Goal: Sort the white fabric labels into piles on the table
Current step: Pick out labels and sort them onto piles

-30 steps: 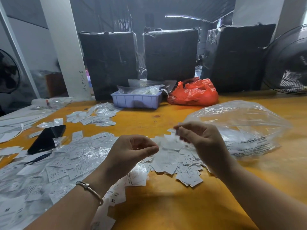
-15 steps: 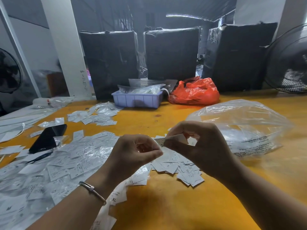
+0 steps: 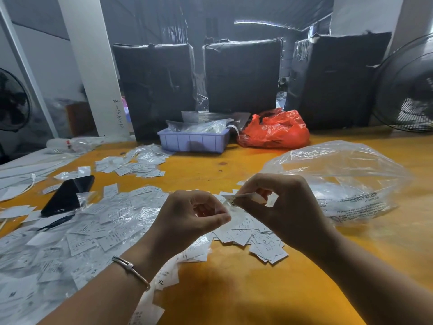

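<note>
White label (image 3: 243,198) between both hands (image 3: 236,207)

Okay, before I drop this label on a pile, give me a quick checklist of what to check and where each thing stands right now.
1. Label held: ok, the right hand pinches it above the table.
2. Size readable: cannot tell, the print at its tip is too small.
3. Left hand free: cannot tell, its fingers are curled and what they hold is hidden.
4. Pile under the hands within reach: ok, it lies just below.
5. Piles kept apart: not ok, the left heap runs into the pile under the hands.
6. Phone clear of the labels: not ok, it lies at the heap's edge.
</note>
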